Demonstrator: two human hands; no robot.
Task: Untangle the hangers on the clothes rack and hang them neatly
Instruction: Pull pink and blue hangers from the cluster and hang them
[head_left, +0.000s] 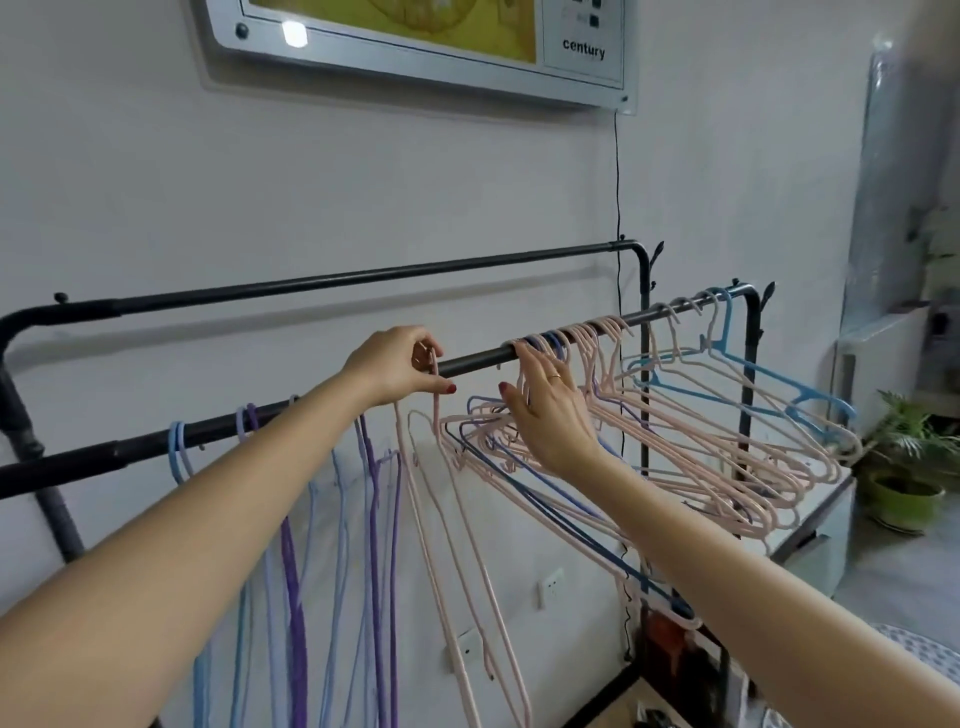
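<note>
A black clothes rack has a near rail (478, 360) running from lower left to upper right. My left hand (400, 366) pinches the hook of a pink hanger (452, 499) at the rail, and the hanger hangs down below it. Just to the right, my right hand (545, 400) reaches with straight fingers into a tangled bunch of pink and dark blue hangers (675, 457) hooked on the rail. A light blue hanger (753, 379) hangs at the far right end. Purple and pale blue hangers (332, 519) hang straight on the left part of the rail.
A second, higher rail (363, 275) runs behind, close to the white wall. A framed panel (415, 52) hangs above with a black cord running down. A white cabinet (810, 535) and potted plants (909, 467) stand to the right. Wall sockets sit low on the wall.
</note>
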